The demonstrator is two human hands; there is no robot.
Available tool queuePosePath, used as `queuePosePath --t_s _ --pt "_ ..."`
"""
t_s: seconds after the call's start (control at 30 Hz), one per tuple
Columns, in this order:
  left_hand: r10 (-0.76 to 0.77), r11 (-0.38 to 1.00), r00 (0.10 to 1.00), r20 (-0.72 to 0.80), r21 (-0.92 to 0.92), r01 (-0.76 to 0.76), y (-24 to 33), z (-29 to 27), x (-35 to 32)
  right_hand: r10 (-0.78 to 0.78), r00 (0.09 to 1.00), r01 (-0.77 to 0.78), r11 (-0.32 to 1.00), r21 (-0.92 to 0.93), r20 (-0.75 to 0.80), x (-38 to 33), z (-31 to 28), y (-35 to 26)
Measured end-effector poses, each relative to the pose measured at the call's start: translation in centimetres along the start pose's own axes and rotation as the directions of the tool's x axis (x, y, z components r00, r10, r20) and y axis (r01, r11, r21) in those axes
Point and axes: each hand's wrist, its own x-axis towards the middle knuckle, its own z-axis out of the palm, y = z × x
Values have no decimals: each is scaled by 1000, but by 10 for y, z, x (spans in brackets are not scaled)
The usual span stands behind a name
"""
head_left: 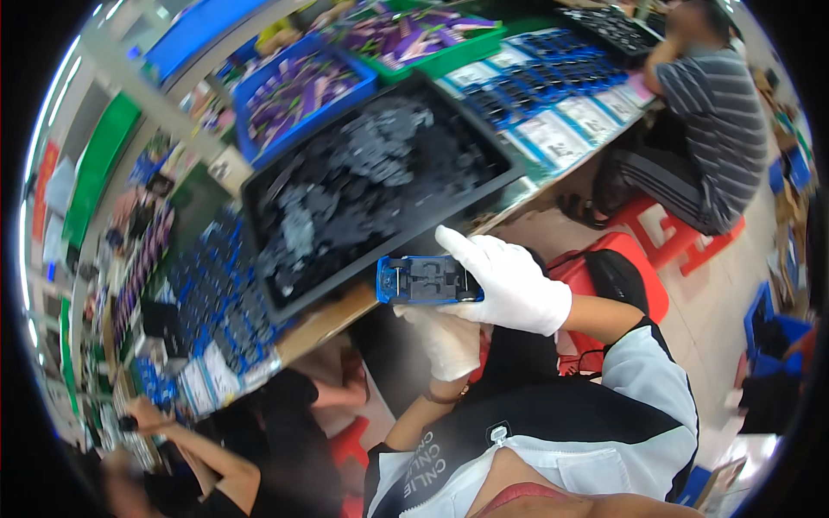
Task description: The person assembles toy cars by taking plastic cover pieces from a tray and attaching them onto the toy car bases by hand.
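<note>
A small blue toy car body with a black inner base is held in front of me, just off the near edge of the workbench. My right hand, in a white glove, is closed around its right end, with the thumb raised along the far side. My left hand, also gloved in white, is closed against the near underside of the car body; its fingertips are partly hidden there. Just beyond my hands, a large black tray holds a heap of thin dark plastic pieces.
Behind the tray are a blue bin and a green bin of purple strips. Blue car parts lie in rows to the right and left. One person sits at right; another person's arm reaches in lower left. A red stool stands nearby.
</note>
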Motion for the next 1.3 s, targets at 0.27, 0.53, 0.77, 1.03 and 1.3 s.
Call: queuePosePath --t_s 0.27,0.53,0.77,1.03,1.3 --pt "20 823 999 45 -568 9 94 -94 -13 -442 890 444 896 -9 -109 68 36 -43" --pt "-43 817 989 -142 -575 -47 131 -110 -19 -375 911 307 893 -328 -171 186 88 -12" --pt "-56 832 984 -167 -553 -47 137 -112 -29 -219 974 220 823 -524 66 219 114 -47" --pt "-50 841 995 -89 -540 -6 132 -111 -27 -418 908 315 655 -686 18 223 105 -27" --pt "-36 849 987 -158 -526 -53 135 -111 -17 -546 820 352 718 -600 -171 178 76 -26"
